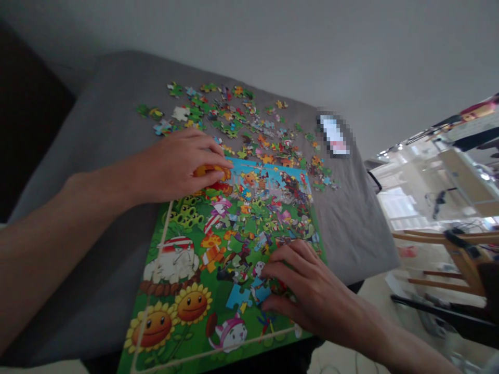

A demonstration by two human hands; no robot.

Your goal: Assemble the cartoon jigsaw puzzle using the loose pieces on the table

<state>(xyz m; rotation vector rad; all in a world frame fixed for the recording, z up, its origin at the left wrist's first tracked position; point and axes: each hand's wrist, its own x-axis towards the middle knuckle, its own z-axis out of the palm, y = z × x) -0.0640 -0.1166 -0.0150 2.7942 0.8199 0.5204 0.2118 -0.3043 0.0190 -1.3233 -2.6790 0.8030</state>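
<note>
Person has both hands on a jigsaw puzzle (pixel 230 259), which lies on a grey-cloth-covered desk (pixel 351 223), long axis running from the heap of loose pieces (pixel 237 124) toward the desk's near edge. Bottom of the puzzle seems to reach that edge.

Left hand (pixel 175 166) is at the puzzle's far-left corner, grip curled, fingertips (pixel 218 162) on an orange puzzle piece (pixel 206 170). Can't tell if that piece is pinched or just pressed. This hand is the nearer one to the heap, which starts just past its knuckles and spreads toward the desk's far edge.

Right hand (pixel 307 291) is on the near-right part of the puzzle, grip wide, fingers splayed. Two blue puzzle pieces (pixel 238 296) sit just left of it, one partly between thumb and index, so right is the nearer hand to those. No clear hold on either.

Pixelated object (pixel 333 135) sits at the desk's far edge, identity unreadable.
</note>
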